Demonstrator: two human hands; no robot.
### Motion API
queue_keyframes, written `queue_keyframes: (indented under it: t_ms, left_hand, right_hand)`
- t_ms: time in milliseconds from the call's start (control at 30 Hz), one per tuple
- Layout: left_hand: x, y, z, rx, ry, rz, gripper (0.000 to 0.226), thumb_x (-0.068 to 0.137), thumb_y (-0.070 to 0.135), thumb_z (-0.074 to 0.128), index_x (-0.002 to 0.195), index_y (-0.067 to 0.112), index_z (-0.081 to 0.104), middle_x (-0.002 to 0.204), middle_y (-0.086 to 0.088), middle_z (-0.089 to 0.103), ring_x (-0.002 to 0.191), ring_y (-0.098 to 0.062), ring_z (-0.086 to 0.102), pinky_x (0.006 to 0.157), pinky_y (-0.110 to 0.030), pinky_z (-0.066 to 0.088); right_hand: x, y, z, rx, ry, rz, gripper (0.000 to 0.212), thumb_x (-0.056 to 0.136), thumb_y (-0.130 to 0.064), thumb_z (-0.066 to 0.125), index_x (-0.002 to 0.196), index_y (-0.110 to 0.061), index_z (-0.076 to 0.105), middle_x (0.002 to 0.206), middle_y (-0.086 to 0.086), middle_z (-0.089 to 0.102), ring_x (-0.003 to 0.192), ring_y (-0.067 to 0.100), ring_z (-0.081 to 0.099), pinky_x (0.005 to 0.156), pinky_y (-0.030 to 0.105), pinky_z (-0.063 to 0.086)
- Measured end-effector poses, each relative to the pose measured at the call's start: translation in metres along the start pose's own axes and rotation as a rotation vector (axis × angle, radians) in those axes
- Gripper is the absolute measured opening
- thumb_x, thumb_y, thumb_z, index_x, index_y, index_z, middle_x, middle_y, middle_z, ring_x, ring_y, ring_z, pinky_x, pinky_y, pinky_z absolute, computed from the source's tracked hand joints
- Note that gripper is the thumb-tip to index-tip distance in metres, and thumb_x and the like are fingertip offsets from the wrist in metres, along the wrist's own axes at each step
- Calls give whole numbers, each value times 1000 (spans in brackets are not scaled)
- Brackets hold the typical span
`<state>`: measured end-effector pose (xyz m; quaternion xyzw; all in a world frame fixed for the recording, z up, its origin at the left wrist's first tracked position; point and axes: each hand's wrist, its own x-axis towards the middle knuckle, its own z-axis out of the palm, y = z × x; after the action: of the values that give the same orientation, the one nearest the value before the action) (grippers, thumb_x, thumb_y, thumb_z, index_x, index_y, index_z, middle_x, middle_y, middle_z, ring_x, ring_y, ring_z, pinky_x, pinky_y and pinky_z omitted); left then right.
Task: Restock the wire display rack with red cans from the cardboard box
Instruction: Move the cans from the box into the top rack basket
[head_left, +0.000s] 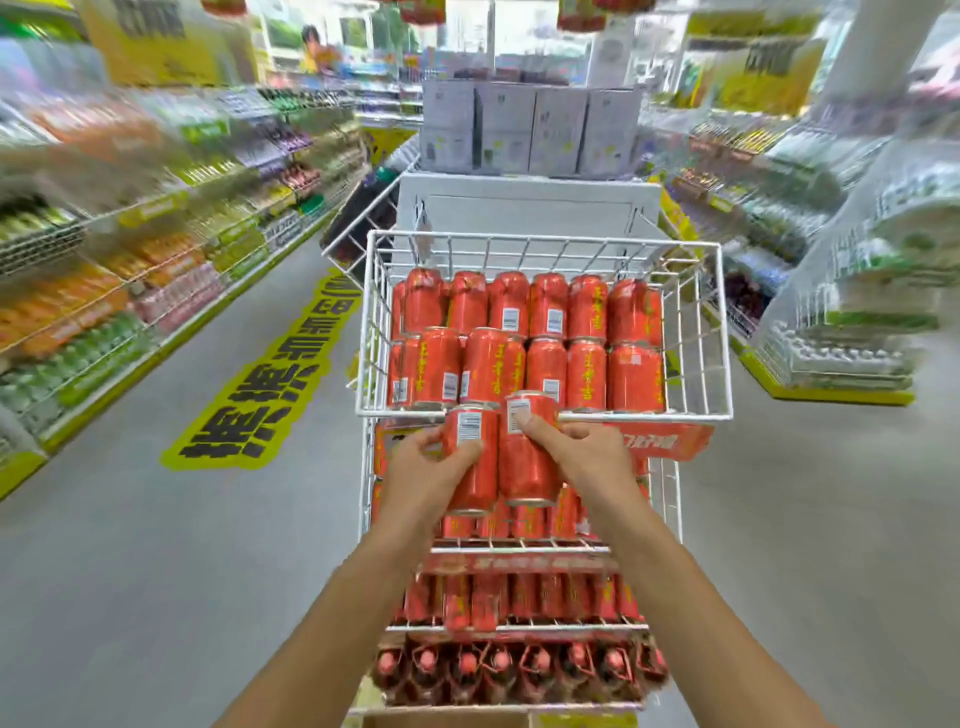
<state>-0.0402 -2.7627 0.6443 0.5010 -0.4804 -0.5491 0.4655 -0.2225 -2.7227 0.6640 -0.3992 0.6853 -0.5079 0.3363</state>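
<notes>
A white wire display rack (724, 332) stands in front of me, its top basket holding several red cans (587, 338) stacked lying down in rows. My left hand (421, 470) grips one red can (472, 452) just below the basket's front rim. Beside it my right hand (587, 454) grips a second red can (527, 457), whose top reaches above the rim. The two cans touch side by side. Lower tiers (519, 597) hold more red cans and bottles. A strip of cardboard box (447, 721) shows at the bottom edge.
Stocked shelves (130, 280) line the aisle on the left, with a yellow floor sticker (270, 384) beside the rack. A stack of wrapped bottle packs (857, 291) stands at right. Grey boxes (530, 130) sit on a white unit behind the rack.
</notes>
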Motion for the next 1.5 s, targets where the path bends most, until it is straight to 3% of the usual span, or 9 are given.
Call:
queue_keyframes:
  t_ms: [133,300,467,700,900,1000,1200,1367,1500]
  left_hand:
    - [29,38,27,43,67,73,62,54,47,88,109,23,72,90,-3,81,80,-20,80,70,-37,65]
    - [67,61,54,123,155,152,40,56,48,89,85,34,65,79,9,77,73,-11,77,75,-42,66]
    - [86,66,78,215,196,152,74,66,52,90,126,15,69,118,0,73,107,-18,69,96,-41,58]
    - [71,44,113,266,259,167,68,78,52,85,132,17,61,122,1,64,123,-23,58,102,-44,51]
    - [72,39,120,445,240,218,73,81,50,83,140,18,56,127,-1,66,125,-23,56,106,-45,48]
    - [72,40,121,544,194,239,79,79,48,84,146,21,52,127,-2,68,124,-24,57,109,-47,47]
    - [72,43,126,577,173,266,68,79,45,82,137,23,53,91,8,72,94,-19,69,96,-46,55]
    - [79,62,123,592,160,258,60,71,46,82,121,21,61,87,8,69,83,-10,61,75,-32,48]
    - [87,77,117,660,149,307,62,67,42,80,121,21,57,94,7,60,95,-21,56,82,-39,50]
  right_hand:
    - [41,-37,-14,-4,41,-52,75,50,-81,81,78,-11,82,75,1,80,85,27,78,80,44,62]
    - [88,-48,-20,14,78,-40,74,50,-79,81,88,-15,83,84,-4,81,88,17,78,88,41,62]
    - [116,-40,-20,-63,162,-23,82,62,-77,81,111,-11,78,111,1,77,106,21,72,88,34,55]
    - [125,-20,-39,-152,217,-61,95,68,-71,84,139,-10,66,139,3,68,128,23,62,98,34,48]
    - [128,-3,-49,-145,107,-9,94,67,-69,87,139,-15,62,132,1,70,115,18,67,96,37,56]
    - [129,0,-50,-235,105,32,89,73,-65,85,139,-11,58,120,3,73,107,19,68,82,33,52]
    - [136,-5,-55,-291,60,19,44,75,-57,85,85,-18,66,76,-3,77,74,13,74,72,36,61]
    - [134,-14,-67,-308,93,-52,71,66,-62,81,120,-18,64,91,-5,75,83,12,73,73,37,62]
    - [134,-27,-85,-317,130,-155,75,65,-53,84,128,-19,61,82,-17,66,62,-10,68,46,13,48]
